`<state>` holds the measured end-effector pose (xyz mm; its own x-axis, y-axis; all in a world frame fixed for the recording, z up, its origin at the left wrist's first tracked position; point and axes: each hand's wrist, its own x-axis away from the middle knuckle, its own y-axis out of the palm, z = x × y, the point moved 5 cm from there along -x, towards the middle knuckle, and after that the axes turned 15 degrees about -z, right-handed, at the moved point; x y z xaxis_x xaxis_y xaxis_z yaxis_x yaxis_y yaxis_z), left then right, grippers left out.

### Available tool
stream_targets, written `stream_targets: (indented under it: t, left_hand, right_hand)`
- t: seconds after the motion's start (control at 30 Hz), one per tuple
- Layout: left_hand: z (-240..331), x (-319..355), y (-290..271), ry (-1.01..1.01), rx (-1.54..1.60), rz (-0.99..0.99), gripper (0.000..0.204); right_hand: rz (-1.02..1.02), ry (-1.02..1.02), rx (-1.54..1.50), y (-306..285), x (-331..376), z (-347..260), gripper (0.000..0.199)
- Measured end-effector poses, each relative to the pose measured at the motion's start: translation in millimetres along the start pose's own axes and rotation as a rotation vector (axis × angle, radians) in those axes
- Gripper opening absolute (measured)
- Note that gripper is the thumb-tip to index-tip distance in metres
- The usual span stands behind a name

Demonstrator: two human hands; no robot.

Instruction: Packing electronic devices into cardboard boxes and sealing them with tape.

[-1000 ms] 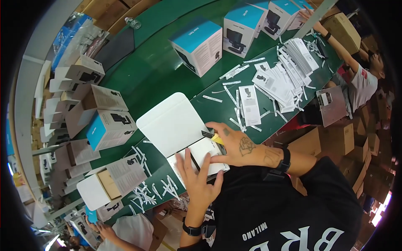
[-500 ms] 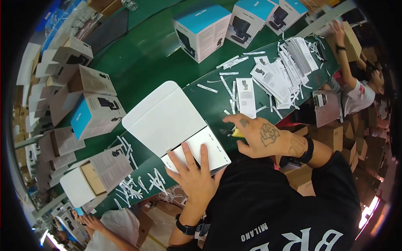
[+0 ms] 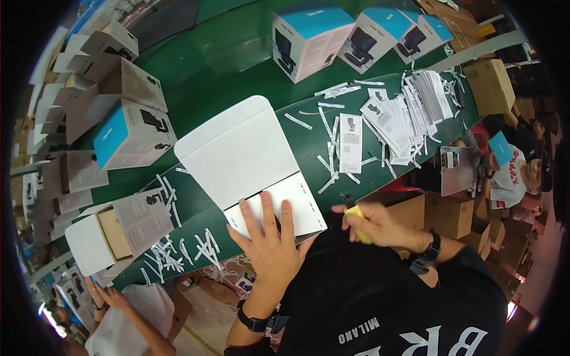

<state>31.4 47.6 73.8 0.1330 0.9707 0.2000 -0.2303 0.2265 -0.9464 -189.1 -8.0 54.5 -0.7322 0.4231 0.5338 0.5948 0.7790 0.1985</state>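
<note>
green bench (image 3: 208, 77), loose paper strips (image 3: 298, 121) about. white box (image 3: 300, 221) at near edge: inner flaps (image 3: 304, 202) folded in, large flap (image 3: 237, 153) open, not closed over. left hand (image 3: 270, 246) spread flat on it; right hand (image 3: 378, 225) grips yellow cutter (image 3: 358, 226), clear of box.

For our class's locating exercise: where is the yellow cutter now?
In the head view, the yellow cutter is right of centre, in the right grip, just right of the white box.

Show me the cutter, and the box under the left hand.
Cutter (image 3: 356, 217): head view, on its yellow handle.
Box (image 3: 248, 166): head view, on its open white flap.
</note>
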Motion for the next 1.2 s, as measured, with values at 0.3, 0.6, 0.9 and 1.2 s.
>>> stream_targets:
  t: [0.3,0.6,0.9,1.2]
  left_hand:
    - [3,-3,-1,-0.016,-0.021,0.014,0.089]
    - [-2,0,1,-0.013,-0.008,0.038,0.096]
    - [-1,-2,1,-0.006,0.024,0.023,0.092]
    - [0,0,-2,-0.035,0.068,0.031,0.089]
  right_hand:
    - [0.100,-0.140,1.006,-24,-41,-90,0.018]
    - [0.182,-0.254,1.041,-33,-50,-89,0.021]
    - [0.067,-0.238,0.840,-39,-62,-86,0.021]
    - [-0.054,-0.410,1.039,-33,-43,-86,0.024]
